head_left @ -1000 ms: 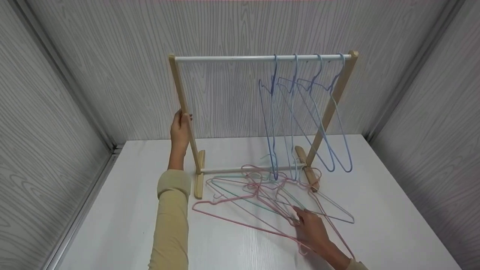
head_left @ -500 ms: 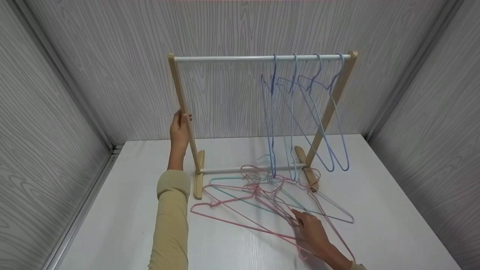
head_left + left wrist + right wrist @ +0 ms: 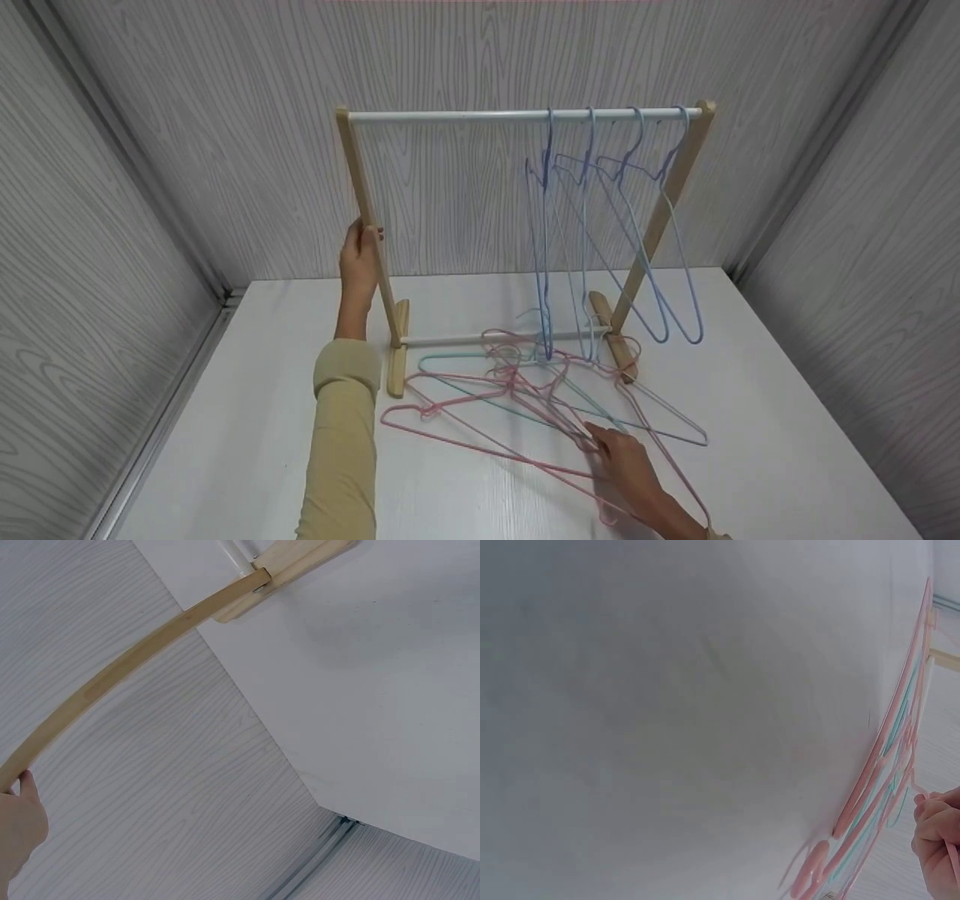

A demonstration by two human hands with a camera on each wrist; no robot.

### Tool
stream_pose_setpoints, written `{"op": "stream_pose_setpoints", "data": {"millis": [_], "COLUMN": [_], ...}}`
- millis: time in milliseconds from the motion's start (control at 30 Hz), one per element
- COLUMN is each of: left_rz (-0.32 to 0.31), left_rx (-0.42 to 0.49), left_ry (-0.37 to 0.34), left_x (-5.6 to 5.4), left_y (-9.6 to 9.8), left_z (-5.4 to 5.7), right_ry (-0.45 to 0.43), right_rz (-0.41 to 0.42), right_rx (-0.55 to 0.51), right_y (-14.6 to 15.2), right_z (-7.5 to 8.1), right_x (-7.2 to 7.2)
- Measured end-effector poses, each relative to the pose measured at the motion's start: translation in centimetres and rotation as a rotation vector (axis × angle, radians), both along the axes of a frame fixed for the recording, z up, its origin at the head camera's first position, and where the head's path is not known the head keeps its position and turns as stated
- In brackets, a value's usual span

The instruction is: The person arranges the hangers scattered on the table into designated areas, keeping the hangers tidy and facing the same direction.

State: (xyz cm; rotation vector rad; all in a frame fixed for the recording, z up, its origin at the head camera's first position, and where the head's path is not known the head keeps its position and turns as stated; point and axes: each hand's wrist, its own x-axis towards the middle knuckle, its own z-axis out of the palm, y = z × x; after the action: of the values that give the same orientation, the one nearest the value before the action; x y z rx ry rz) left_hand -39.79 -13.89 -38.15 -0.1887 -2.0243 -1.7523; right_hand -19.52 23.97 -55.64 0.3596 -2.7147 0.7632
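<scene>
My left hand [image 3: 360, 259] grips the left wooden post [image 3: 360, 180] of a small clothes rack about halfway up. In the left wrist view, that post [image 3: 90, 694] runs down to its wooden foot. On the right half of the white top rail [image 3: 450, 117] hang several blue hangers [image 3: 546, 176]. A loose pile of pink hangers [image 3: 487, 452] and a teal hanger [image 3: 450, 355] lies in front of the rack. Over the pile's right side, my right hand [image 3: 628, 466] pinches a pink hanger. Curled fingers around pink wire [image 3: 953, 862] show in the right wrist view.
The rack's lower white bar [image 3: 465, 340] joins two wooden feet, and the pile overlaps the right foot [image 3: 622, 360]. Everything stands on a white table [image 3: 262, 420]. Pale wood-grain panels [image 3: 225, 150] enclose it at the back and sides.
The left corner of a pink hanger in the pile has shifted slightly left and toward me. My right hand has moved down a little. My left hand stays on the post.
</scene>
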Motion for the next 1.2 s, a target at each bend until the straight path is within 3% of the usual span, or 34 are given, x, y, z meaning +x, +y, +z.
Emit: {"op": "stream_pose_setpoints", "data": {"millis": [267,667,700,900,933,1200], "left_rz": [0.020,0.015,0.012,0.009,0.013,-0.010], "left_rx": [-0.007,0.016,0.020,0.024,0.020,0.011], "left_ry": [0.014,-0.011,-0.012,-0.013,-0.009,0.006], "left_x": [-0.1,0.0,0.4,0.3,-0.1,0.0], "left_y": [0.0,0.1,0.2,0.2,0.1,0.0], "left_z": [0.0,0.1,0.5,0.4,0.0,0.0], "right_ry": [-0.015,0.006,0.021,0.070,0.065,0.059], "right_rz": [0.014,-0.011,-0.008,0.008,0.009,0.024], "right_rx": [-0.019,-0.063,-0.067,-0.085,-0.093,-0.162], "right_y": [0.1,-0.2,-0.3,-0.3,-0.2,0.0], "right_z": [0.3,1.7,1.8,2.1,2.2,2.1], "right_x": [0.7,0.5,0.4,0.3,0.2,0.2]}}
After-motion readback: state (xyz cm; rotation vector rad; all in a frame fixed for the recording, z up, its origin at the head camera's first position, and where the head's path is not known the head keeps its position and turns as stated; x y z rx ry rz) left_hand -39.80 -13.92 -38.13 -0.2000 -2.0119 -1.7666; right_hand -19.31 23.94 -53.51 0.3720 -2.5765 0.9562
